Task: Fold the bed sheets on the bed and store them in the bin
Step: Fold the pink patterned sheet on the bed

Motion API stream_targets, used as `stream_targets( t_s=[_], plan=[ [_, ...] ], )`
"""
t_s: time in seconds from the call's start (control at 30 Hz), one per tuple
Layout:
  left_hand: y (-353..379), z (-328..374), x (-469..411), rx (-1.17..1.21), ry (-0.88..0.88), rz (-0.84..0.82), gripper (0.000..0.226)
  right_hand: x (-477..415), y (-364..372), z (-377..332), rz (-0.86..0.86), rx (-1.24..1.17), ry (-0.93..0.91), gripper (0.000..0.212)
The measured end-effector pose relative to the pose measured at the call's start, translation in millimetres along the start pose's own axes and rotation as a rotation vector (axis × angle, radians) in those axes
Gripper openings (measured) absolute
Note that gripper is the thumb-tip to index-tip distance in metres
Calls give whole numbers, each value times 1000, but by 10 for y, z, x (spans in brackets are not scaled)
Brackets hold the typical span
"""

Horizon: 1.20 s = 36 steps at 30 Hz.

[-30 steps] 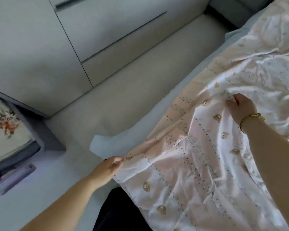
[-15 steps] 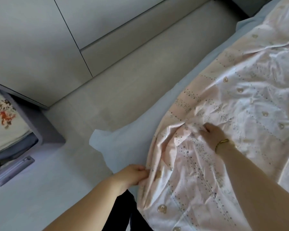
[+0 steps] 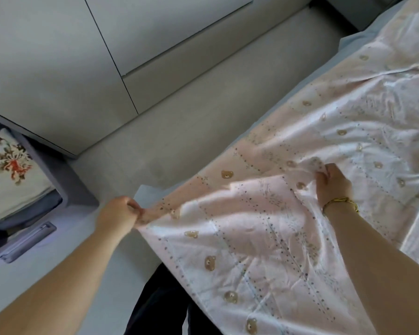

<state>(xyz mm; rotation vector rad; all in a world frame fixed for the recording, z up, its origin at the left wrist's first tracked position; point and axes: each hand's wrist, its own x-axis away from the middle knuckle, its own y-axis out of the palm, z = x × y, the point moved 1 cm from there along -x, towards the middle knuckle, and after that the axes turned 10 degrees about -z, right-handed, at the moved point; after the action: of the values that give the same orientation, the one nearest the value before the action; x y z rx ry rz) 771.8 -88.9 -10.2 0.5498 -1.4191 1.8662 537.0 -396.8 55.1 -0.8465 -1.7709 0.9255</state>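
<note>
A pale pink bed sheet (image 3: 264,238) printed with small bears and dotted lines lies spread over the bed (image 3: 353,39), rumpled at the right. My left hand (image 3: 117,213) pinches the sheet's near corner beyond the bed's corner, fingers curled tight on the cloth. My right hand (image 3: 333,184), with a gold bracelet at the wrist, grips a bunched part of the sheet farther up the bed. The cloth between the two hands is pulled taut. A grey fabric bin (image 3: 68,180) sits on the floor at the left, with a folded floral sheet (image 3: 7,175) inside.
White wardrobe doors and drawers (image 3: 107,56) run along the far side of a strip of pale floor (image 3: 179,122) between them and the bed. A light blue under-sheet (image 3: 150,189) peeks out at the bed's corner. My dark trousers (image 3: 160,303) show below.
Half a second ago the sheet was bunched between my hands. Both hands have moved apart, the left outward and the right up the bed, stretching the sheet's edge taut.
</note>
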Motion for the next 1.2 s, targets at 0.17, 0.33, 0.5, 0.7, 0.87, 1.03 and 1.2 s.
stream_targets(
  t_s=[0.17,0.33,0.5,0.7,0.87,1.03,1.2],
  plan=[
    [171,56,-49,-6,202,-66,37,-175,-217,-224,38,-9,-55,24],
    [677,155,54,-216,290,-313,58,-334,-227,-298,41,0,-89,27],
    [672,-20,-40,40,240,-135,33,-494,-240,-291,85,-23,-64,25],
    [273,-419,-121,233,502,226,34,-893,-178,-819,121,-37,-133,28],
    [350,-468,-310,143,277,-45,41,-1260,330,-1116,-54,8,-77,33],
    [417,-438,-335,305,89,-250,56,-1093,622,-587,-191,143,92,58],
    [496,-437,-271,817,-110,-209,37,-861,670,-237,-97,130,132,52]
  ],
)
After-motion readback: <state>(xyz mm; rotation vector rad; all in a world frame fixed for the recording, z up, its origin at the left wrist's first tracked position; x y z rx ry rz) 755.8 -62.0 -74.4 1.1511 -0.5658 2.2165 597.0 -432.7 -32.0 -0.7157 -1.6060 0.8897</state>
